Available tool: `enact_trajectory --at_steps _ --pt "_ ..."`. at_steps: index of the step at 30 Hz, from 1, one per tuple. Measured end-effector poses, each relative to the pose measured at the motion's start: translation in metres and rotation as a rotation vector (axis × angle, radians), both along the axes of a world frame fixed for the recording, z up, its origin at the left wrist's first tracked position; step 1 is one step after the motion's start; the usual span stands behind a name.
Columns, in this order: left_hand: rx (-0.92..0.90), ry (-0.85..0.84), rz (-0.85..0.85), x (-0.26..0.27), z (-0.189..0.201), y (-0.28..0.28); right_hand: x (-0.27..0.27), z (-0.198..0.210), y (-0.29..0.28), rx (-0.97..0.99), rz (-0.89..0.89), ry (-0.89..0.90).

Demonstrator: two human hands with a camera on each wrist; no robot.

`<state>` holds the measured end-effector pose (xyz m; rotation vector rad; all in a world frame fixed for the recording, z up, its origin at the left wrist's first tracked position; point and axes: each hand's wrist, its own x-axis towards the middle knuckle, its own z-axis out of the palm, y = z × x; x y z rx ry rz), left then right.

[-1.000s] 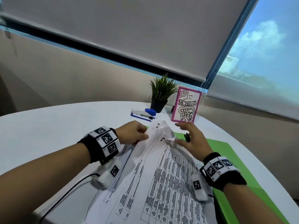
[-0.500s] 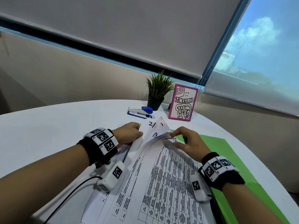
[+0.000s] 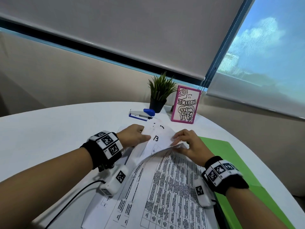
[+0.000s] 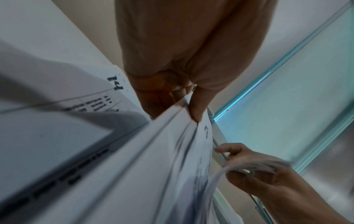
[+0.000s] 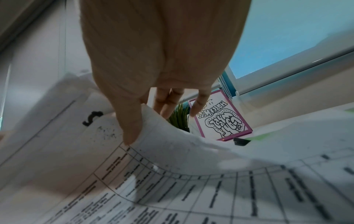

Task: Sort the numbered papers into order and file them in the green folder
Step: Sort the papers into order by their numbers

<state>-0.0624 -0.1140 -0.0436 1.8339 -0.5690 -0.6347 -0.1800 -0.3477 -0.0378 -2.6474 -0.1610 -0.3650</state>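
A stack of printed papers (image 3: 165,187) lies on the white table (image 3: 49,129), its far corners lifted and fanned. My left hand (image 3: 142,136) grips the fanned far-left corners, thumb on top (image 4: 199,109); a sheet marked 14 (image 4: 114,84) lies flat beneath. My right hand (image 3: 178,141) pinches the curled far corner of the top sheets, thumb (image 5: 132,128) on the printed side and fingers behind. A sheet marked 13 (image 3: 156,138) shows between the hands. The green folder (image 3: 231,162) lies flat under my right wrist, partly covered by the papers.
A blue and white stapler (image 3: 142,114), a potted plant (image 3: 159,96) and a pink picture frame (image 3: 185,105) stand at the table's far side. A black cable (image 3: 74,200) runs from my left wrist. The table's curved edge is close on the right.
My right hand has gone from resting on the top sheet to pinching and curling back its far corner. The fanned corners have opened, and the sheet marked 13 now shows.
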Motion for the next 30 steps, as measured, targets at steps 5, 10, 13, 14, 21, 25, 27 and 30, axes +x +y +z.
enact_trajectory --at_steps 5,10,13,14,21,25,27,30 --pt "-0.069 0.101 0.028 0.0028 -0.0026 -0.0014 -0.0008 0.0017 -0.0025 0.076 0.005 -0.017" --pt "-0.060 0.139 0.061 0.0040 -0.0026 -0.0037 -0.0003 0.0008 -0.0019 0.204 0.022 0.007" --pt "-0.034 0.137 0.058 0.0049 -0.0026 -0.0050 -0.0004 0.0002 -0.0043 0.219 -0.018 0.027" --pt "-0.035 0.140 0.059 0.0046 -0.0026 -0.0052 -0.0003 0.0003 -0.0045 0.221 -0.017 0.029" --pt "-0.033 0.130 0.064 0.0038 -0.0031 -0.0066 0.0017 -0.0027 -0.0046 0.156 -0.017 0.044" --pt "-0.025 0.109 0.044 0.0055 -0.0049 -0.0051 0.0027 -0.0058 -0.0071 0.108 -0.021 0.020" --pt "-0.022 0.106 0.048 0.0042 -0.0032 -0.0065 0.0030 -0.0066 -0.0075 0.034 -0.036 0.000" --pt "0.001 0.041 0.041 -0.0033 0.0044 -0.0062 -0.0002 -0.0045 -0.0072 0.052 -0.021 0.002"
